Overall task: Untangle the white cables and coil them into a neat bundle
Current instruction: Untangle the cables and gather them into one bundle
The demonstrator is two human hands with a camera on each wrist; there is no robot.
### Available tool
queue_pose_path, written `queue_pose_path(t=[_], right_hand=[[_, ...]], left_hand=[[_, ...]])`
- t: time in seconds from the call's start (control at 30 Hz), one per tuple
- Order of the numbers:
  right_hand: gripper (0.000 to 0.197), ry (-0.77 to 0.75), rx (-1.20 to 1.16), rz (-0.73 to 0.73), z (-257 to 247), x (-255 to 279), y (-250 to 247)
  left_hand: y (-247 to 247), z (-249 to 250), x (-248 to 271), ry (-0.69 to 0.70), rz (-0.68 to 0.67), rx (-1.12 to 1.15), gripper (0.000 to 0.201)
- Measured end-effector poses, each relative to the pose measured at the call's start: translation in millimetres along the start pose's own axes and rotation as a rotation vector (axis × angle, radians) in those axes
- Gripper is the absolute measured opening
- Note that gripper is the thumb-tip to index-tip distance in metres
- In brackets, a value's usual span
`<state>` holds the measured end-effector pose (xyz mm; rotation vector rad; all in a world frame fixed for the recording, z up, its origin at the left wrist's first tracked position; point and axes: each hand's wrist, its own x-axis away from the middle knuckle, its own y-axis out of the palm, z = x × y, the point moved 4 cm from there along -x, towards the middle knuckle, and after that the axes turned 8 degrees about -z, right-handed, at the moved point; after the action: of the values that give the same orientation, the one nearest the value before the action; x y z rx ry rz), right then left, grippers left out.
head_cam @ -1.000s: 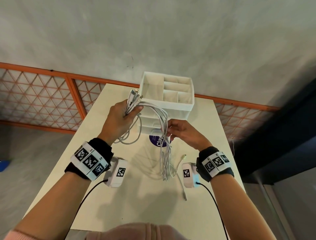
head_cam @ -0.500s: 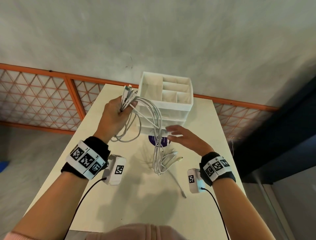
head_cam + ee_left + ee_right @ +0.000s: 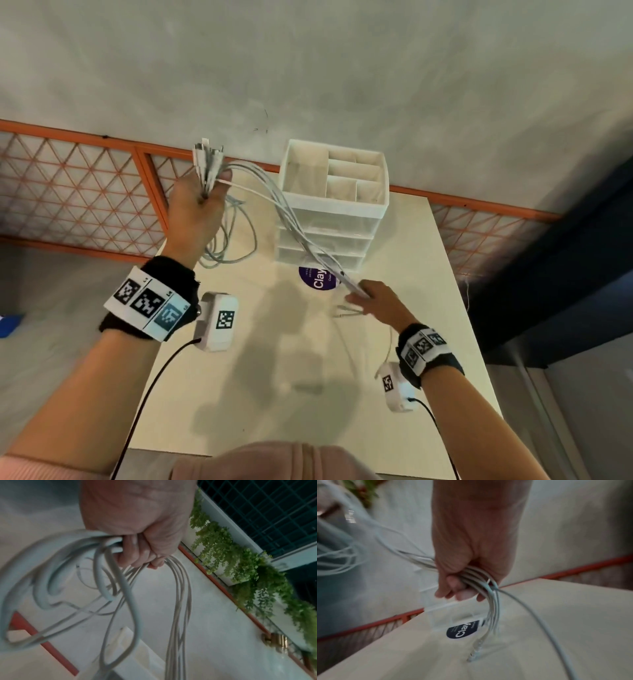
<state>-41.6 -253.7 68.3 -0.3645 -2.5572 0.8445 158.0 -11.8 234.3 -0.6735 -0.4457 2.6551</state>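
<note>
Both hands grip, seemingly, stretched white cables.

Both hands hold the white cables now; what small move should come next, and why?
Probably swing the right hand up to the left hand, laying the stretched white cables in as another loop. The left grips the plug ends with loops hanging below; the rest runs taut between the hands.

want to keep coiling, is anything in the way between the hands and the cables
Nothing visible. The left hand grips the white cables near their plugs, and the right hand holds the strands lower down, stretched in front of the drawer organizer.
</note>
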Motion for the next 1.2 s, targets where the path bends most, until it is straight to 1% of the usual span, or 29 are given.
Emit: queue_pose_path(t=[0.03, 0.07, 0.1, 0.13, 0.17, 0.2, 0.23, 0.27, 0.3, 0.33, 0.37, 0.4, 0.43, 0.47, 0.5, 0.53, 0.57, 0.63, 0.67, 0.73, 0.8, 0.9, 0.97, 1.03, 1.07, 1.1, 1.13, 1.17, 1.2], right_hand=[[0.034, 0.023, 0.038, 0.115, 4.5, 4.5, -8.6], [0.039, 0.038, 0.062, 0.229, 8.8, 7.5, -18.9], [0.041, 0.061, 0.072, 0.316, 12.8, 9.5, -29.8], [0.039, 0.088, 0.075, 0.367, 16.6, 9.7, -39.3], [0.033, 0.145, 0.104, 0.350, 19.2, 8.2, -46.9], [0.028, 0.228, 0.170, 0.273, 21.5, 7.1, -50.9], [0.037, 0.321, 0.263, 0.155, 24.1, 6.2, -50.9], [0.058, 0.410, 0.346, 0.019, 26.3, 6.5, -48.8], [0.079, 0.466, 0.394, -0.083, 22.0, 9.6, -46.8], [0.098, 0.485, 0.411, -0.138, 14.0, 12.3, -45.4], [0.112, 0.448, 0.412, -0.167, 0.7, 14.7, -44.1], [0.119, 0.357, 0.378, -0.179, -16.6, 15.4, -43.1], [0.119, 0.232, 0.311, -0.176, -38.9, 17.7, -40.7], [0.111, 0.096, 0.225, -0.168, -64.1, 21.1, -35.7], [0.096, -0.033, 0.134, -0.174, -89.2, 24.6, -28.7], [0.078, -0.133, 0.066, -0.221, -110.5, 26.4, -19.9], [0.061, -0.209, 0.025, -0.307, -128.3, 28.4, -7.2], [0.044, -0.282, -0.057, -0.484, -145.9, 30.7, 21.6], [0.037, -0.298, -0.093, -0.522, -146.4, 30.2, 30.4], [0.024, -0.316, -0.193, -0.499, -142.4, 29.3, 32.3], [0.022, -0.316, -0.232, -0.421, -139.7, 28.9, 22.6], [0.035, -0.335, -0.100, -0.262, -151.7, 29.7, 7.7], [0.048, -0.324, -0.034, -0.133, -162.9, 30.0, 1.2], [0.056, -0.320, -0.027, -0.036, -171.2, 31.0, -4.8], [0.056, -0.324, -0.024, -0.006, -174.2, 31.5, -7.2], [0.054, -0.329, -0.034, 0.003, -176.0, 31.4, -8.6], [0.053, -0.330, -0.054, -0.004, -176.2, 29.8, -9.0], [0.052, -0.326, -0.068, -0.018, -174.6, 27.9, -9.3], [0.052, -0.315, -0.066, -0.029, -172.2, 25.0, -9.5]], left_hand=[[0.6, -4.6, 1.9, -0.033, -0.030, -0.076, 0.031], [3.8, -8.7, 5.0, -0.066, -0.084, -0.138, 0.030], [9.1, -14.5, 8.9, -0.094, -0.148, -0.180, 0.025], [15.5, -19.8, 13.6, -0.119, -0.215, -0.206, 0.021], [22.4, -25.4, 17.5, -0.149, -0.285, -0.212, 0.021], [29.3, -29.2, 21.8, -0.176, -0.345, -0.204, 0.025], [34.5, -32.0, 25.1, -0.196, -0.396, -0.191, 0.033], [39.0, -30.8, 28.1, -0.200, -0.430, -0.162, 0.039], [42.8, -29.9, 30.6, -0.208, -0.452, -0.112, 0.038], [46.5, -26.9, 33.6, -0.218, -0.467, -0.033, 0.032], [50.5, -23.7, 37.6, -0.242, -0.486, 0.069, 0.033], [55.5, -19.4, 41.7, -0.267, -0.506, 0.179, 0.040], [61.3, -15.1, 46.1, -0.294, -0.539, 0.288, 0.046], [68.1, -9.7, 50.2, -0.310, -0.579, 0.394, 0.048], [74.5, -5.7, 53.2, -0.316, -0.610, 0.480, 0.048], [80.4, -1.5, 55.1, -0.311, -0.630, 0.543, 0.047], [84.3, 2.0, 56.2, -0.305, -0.636, 0.581, 0.045], [86.9, 7.5, 55.7, -0.303, -0.604, 0.669, 0.044], [85.7, 9.3, 53.7, -0.307, -0.574, 0.734, 0.042], [79.7, 7.0, 47.2, -0.313, -0.502, 0.854, 0.040], [71.6, -2.8, 43.6, -0.334, -0.421, 0.918, 0.038], [67.9, -25.8, 48.9, -0.422, -0.321, 0.872, 0.034], [71.6, -38.8, 54.9, -0.533, -0.325, 0.824, 0.029], [75.8, -45.1, 63.8, -0.648, -0.380, 0.788, 0.020], [78.4, -48.1, 67.8, -0.692, -0.416, 0.735, 0.033], [79.8, -49.8, 70.6, -0.698, -0.446, 0.627, 0.052], [79.2, -49.1, 71.9, -0.641, -0.461, 0.467, 0.063], [78.1, -44.9, 72.6, -0.534, -0.464, 0.304, 0.058], [77.4, -35.9, 72.6, -0.403, -0.484, 0.191, 0.043]])
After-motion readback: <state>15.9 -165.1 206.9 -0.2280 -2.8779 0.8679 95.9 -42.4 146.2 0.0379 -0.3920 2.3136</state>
